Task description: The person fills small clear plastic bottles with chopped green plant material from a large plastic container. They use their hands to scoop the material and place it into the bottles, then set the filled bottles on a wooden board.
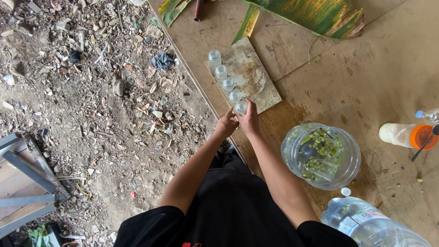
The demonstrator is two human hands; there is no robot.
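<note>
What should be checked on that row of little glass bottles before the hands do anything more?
1. Both hands on the nearest bottle: ok. The left hand and right hand meet around the nearest small glass bottle.
2. That bottle upright: ok, its mouth faces up.
3. Row in line: ok. The other four bottles stand in a straight row along the edge of the flat board.
4. Board lying steady: cannot tell.
5. Bottles filled: cannot tell, the glass is clear.
6. Room at the right elbow: ok. The clear jar of chopped green pieces stands apart from the arm.
</note>
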